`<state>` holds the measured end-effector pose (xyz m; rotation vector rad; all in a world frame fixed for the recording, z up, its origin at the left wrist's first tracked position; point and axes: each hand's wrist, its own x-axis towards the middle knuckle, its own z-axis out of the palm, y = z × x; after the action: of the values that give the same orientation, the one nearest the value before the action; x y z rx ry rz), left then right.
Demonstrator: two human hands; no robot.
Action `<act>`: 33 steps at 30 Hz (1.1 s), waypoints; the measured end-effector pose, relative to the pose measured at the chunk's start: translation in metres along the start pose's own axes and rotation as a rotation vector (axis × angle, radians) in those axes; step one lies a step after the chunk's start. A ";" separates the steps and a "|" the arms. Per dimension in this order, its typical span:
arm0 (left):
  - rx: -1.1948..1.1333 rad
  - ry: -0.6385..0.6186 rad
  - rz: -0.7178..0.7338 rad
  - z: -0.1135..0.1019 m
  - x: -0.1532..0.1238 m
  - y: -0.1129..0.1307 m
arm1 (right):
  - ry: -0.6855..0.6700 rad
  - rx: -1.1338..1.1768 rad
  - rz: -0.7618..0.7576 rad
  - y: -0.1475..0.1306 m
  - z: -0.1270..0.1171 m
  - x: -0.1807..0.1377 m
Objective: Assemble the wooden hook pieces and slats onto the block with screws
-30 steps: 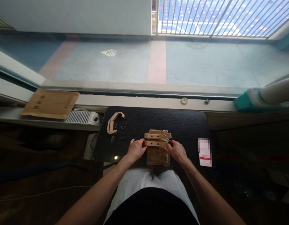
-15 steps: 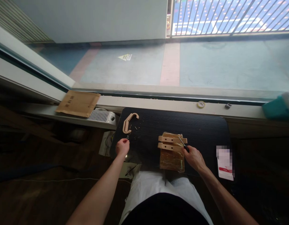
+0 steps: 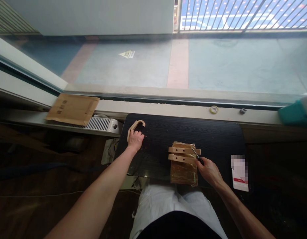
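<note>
My right hand (image 3: 210, 170) is closed around the black handle of a screwdriver (image 3: 199, 160), whose thin shaft points up and left over two light wooden hooks. The upper wooden hook (image 3: 184, 150) and the lower one (image 3: 179, 158) lie side by side, dark holes showing, across a brown tape-wrapped block (image 3: 183, 174). At the table's left, my left hand (image 3: 136, 140) rests with curled fingers on the tabletop by another wooden hook piece (image 3: 140, 122), partly covering it. What those fingers hold, if anything, is hidden. Tiny bits (image 3: 146, 136) lie beside them.
The black table (image 3: 163, 129) stands against a window sill (image 3: 153, 108) bearing a tape roll (image 3: 214, 109) and a small grey object (image 3: 243, 111). A teal container (image 3: 294, 113) is at right. A brown envelope (image 3: 73, 109) lies on the radiator (image 3: 100, 123); a white-and-red card (image 3: 240, 181) is at the table's right.
My left hand has moved up and right from the table's left edge to beside the hook piece. My right hand stays at the block with the screwdriver. The view has shifted slightly.
</note>
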<state>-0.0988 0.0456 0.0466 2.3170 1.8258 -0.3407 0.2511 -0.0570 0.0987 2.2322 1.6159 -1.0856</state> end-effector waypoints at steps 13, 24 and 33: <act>-0.377 0.144 -0.305 -0.021 -0.002 0.030 | 0.010 -0.021 0.017 -0.007 -0.005 -0.003; -0.981 0.155 -0.056 -0.066 -0.059 0.153 | 0.068 -0.049 -0.031 -0.008 -0.001 -0.005; -0.920 0.145 -0.117 -0.054 -0.085 0.156 | 0.015 0.040 -0.103 0.005 0.005 -0.011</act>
<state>0.0378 -0.0555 0.1219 1.6112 1.6579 0.5620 0.2520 -0.0699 0.1012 2.2087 1.7481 -1.1388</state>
